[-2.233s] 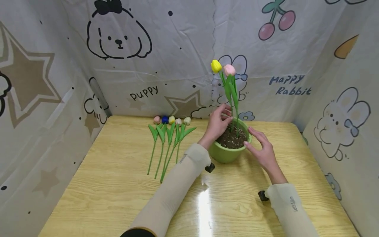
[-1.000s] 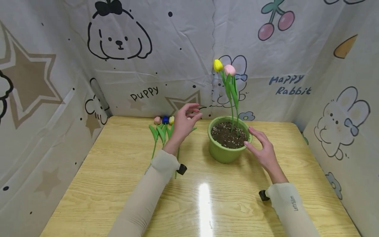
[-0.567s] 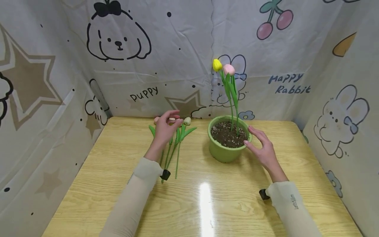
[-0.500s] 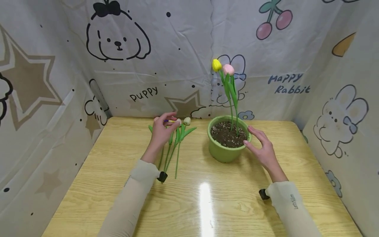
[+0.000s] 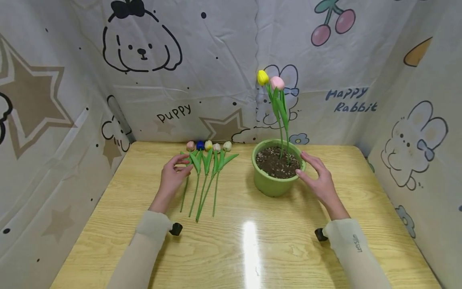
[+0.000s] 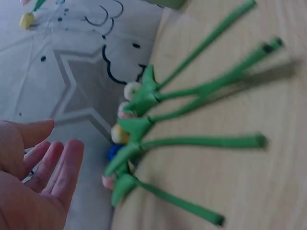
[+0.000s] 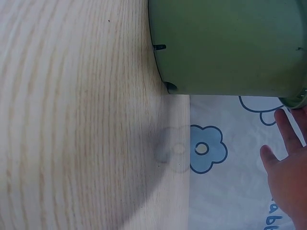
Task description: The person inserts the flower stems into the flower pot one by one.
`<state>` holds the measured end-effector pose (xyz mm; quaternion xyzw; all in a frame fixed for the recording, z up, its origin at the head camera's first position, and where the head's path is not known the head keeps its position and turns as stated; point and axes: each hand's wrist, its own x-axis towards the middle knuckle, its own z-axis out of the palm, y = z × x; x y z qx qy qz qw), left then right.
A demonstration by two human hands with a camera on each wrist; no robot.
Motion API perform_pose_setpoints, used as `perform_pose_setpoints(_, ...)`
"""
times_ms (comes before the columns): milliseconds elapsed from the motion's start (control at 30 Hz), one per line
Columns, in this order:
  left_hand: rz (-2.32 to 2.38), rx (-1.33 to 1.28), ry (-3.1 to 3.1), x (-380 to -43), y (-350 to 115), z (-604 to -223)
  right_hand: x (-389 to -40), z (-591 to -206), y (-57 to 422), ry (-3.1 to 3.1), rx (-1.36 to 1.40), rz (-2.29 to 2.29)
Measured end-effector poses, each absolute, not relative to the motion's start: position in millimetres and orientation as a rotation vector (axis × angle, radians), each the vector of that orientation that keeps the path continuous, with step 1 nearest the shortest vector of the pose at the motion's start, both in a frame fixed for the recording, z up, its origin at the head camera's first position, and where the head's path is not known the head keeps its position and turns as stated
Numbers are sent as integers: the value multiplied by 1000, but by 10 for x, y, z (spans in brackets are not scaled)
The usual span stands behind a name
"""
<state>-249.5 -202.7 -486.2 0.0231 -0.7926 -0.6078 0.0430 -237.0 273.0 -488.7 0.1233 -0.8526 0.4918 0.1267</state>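
Note:
My left hand (image 5: 171, 176) hovers at the leftmost tulip in a row on the table, a pink one (image 5: 190, 146). Its fingers are loosely bent and hold nothing; the left wrist view shows a gap between them and the flowers. To the right in the row lie a blue tulip (image 5: 200, 145), a yellow one (image 5: 208, 145) and two pale ones, all with green stems. My right hand (image 5: 320, 185) rests its spread fingertips at the right rim of a green flowerpot (image 5: 272, 186). A yellow tulip (image 5: 262, 78) and a pink tulip (image 5: 277, 83) stand upright in its soil (image 5: 268, 162).
The light wooden table (image 5: 223, 249) runs back to a printed cloth backdrop (image 5: 220, 80), which also closes off both sides. The tulip row lies left of the pot, heads near the table's back edge, two stems crossing.
My left hand has let go of the potted tulip's stem and travelled left and nearer, over the row to its left end. My right hand stays at the pot's rim.

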Motion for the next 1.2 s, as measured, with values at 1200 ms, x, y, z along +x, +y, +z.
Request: perform_pose_setpoints(1200,-1989,477,-2529,-2469,-2180,-5232,-2368,-4885,2721,-2468,347,1423)
